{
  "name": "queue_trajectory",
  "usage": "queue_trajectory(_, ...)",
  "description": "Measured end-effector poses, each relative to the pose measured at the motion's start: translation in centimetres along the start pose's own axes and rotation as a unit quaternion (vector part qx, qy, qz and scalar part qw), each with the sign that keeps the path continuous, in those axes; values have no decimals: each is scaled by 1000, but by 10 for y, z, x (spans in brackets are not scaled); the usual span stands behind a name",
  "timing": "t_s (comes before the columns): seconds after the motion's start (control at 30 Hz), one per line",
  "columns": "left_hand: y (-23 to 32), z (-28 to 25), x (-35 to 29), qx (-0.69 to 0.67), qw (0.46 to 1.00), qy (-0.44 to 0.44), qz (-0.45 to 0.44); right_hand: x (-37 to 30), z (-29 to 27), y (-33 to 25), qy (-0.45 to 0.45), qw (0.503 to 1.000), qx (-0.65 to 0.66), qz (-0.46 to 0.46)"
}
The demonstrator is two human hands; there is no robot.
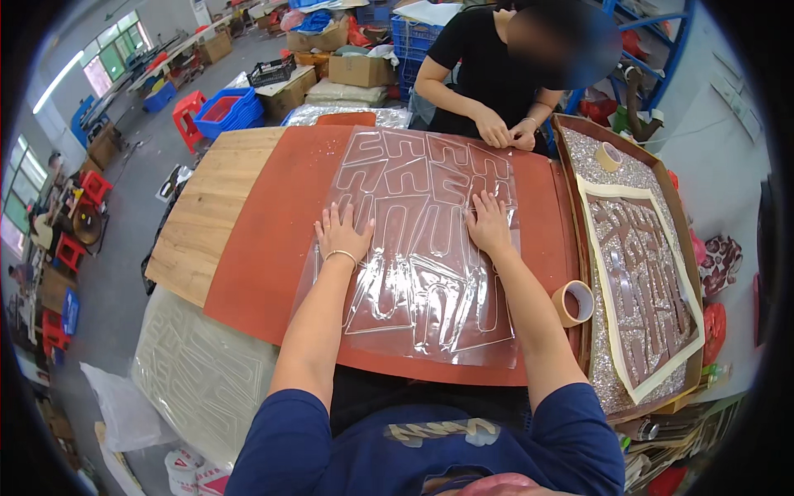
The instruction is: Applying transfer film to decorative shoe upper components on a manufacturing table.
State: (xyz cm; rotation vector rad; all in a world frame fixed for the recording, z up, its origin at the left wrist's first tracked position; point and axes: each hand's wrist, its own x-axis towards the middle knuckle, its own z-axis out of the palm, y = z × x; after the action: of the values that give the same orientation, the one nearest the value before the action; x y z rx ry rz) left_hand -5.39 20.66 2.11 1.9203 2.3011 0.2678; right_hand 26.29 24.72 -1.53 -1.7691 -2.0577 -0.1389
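A clear plastic sheet [401,227] with outlined curved shapes lies over a reddish-brown board [269,219] on the table. My left hand [344,231] rests flat on the sheet's left side, fingers spread, a bracelet at the wrist. On its right side my right hand [489,224] lies flat too, fingers apart. Neither hand grips anything. Light glares off the sheet's near half. Across the table, a co-worker in a black top has both hands [509,135] together at the sheet's far right corner; what the fingers hold is too small to make out.
To the right stands a shallow tray [600,368] with a glittery surface, bearing a pale-bordered frame [614,331] of cut shapes. A tape roll [572,303] sits beside it, another tape roll [609,157] farther back. Bare wood [207,207] shows at left; another patterned plastic sheet [198,372] hangs low.
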Motion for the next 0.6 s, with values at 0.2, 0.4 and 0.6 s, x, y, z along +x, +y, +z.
queue_trajectory(0.2, -2, 5, -5, 3, 1000, 10, 0, -3, -2, -4, 11, 1000, 18, 8)
queue_trajectory(0.4, 1, 7, -8, 3, 1000, 19, -5, -5, -7, -6, 14, 999, 23, 17)
queue_trajectory(0.6, -2, 2, -9, -125, 991, 47, 3, -4, -5, -7, 31, 999, 34, 22)
